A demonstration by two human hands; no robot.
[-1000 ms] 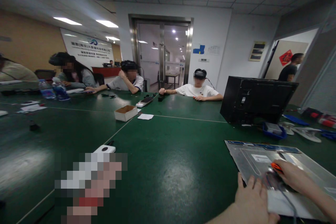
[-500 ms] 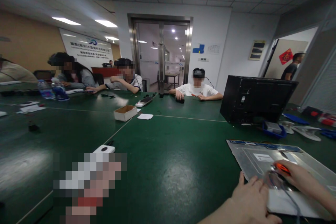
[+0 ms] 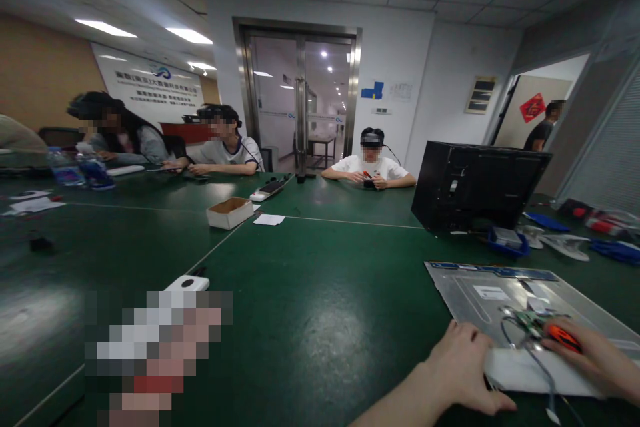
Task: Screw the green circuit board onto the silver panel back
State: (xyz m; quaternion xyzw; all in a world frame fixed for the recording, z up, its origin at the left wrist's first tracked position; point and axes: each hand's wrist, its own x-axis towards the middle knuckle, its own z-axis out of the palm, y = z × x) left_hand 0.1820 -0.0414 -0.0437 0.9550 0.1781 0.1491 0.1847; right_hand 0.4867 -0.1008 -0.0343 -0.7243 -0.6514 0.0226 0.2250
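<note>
A flat silver panel (image 3: 470,293) with a blue strip along its far edge lies on the green table at the right. On it sit a small green circuit board (image 3: 533,321) and loose grey wires (image 3: 543,367). My left hand (image 3: 463,363) rests at the panel's near left corner, fingers apart, beside a white strip (image 3: 540,373). My right hand (image 3: 583,353) is closed round an orange-and-black tool (image 3: 565,338) just right of the board; the tool's tip is hidden.
A black monitor-like casing (image 3: 480,183) stands behind the panel, with a blue tray (image 3: 507,241) beside it. An open white box (image 3: 230,213) and a white device (image 3: 187,282) lie left. Several people sit across the green table (image 3: 325,280).
My right hand has moved right with the tool, uncovering the circuit board. My left hand has shifted slightly left. The whole view has turned a little to the right.
</note>
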